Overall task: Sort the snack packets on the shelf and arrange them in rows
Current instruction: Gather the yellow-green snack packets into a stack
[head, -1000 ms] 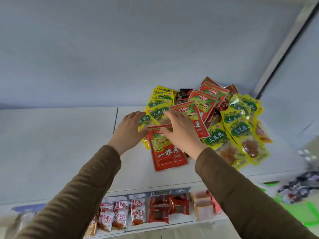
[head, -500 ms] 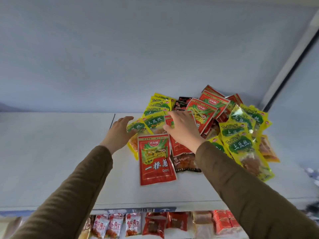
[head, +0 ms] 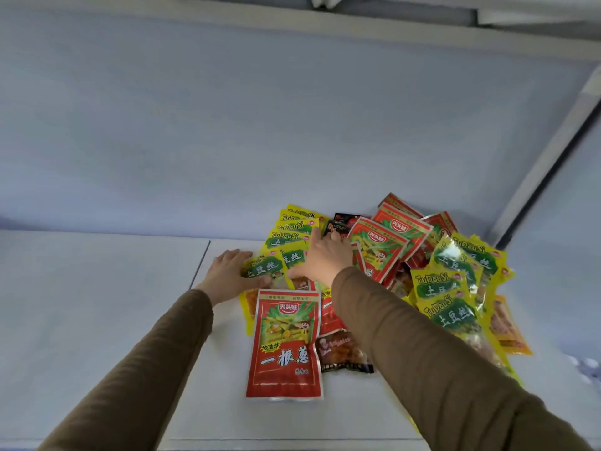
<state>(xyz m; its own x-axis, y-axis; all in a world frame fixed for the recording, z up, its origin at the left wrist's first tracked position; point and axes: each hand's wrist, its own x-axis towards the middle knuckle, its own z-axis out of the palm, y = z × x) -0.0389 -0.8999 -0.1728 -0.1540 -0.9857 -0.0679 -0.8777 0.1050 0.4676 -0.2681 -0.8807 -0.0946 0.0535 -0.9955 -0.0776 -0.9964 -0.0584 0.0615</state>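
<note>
1. A loose heap of snack packets (head: 406,255) lies on a white shelf (head: 97,304), piled toward the shelf's back right corner. Red, yellow and dark packets overlap at all angles, so no rows exist yet and sorting looks barely begun.

2. One red packet (head: 286,343) lies flat and face up toward the front edge of the shelf, clear of the heap on its left and front sides. It touches a dark packet (head: 341,351) on its right. Set apart like this, it may be the start of a red group, though that is a guess.

3. The left hand (head: 227,275) rests at the heap's left edge. Its thumb lies over a yellow packet (head: 263,268) with the fingers (head: 234,255) behind it, seemingly gripping the packet to draw it out or steady it.

4. The right hand (head: 325,258) reaches into the middle of the heap, lying on yellow packets beside a large red packet (head: 377,249). Its fingers are extended and pressing flat, probably spreading the heap to find matching ones; I cannot tell whether they hold anything underneath.

5. More yellow packets (head: 455,288) fan out along the heap's right side, some spilling toward the front edge.

6. The left half of the shelf is bare white surface, the likely room for rows. A pale back wall (head: 227,125) rises behind the heap.
</note>
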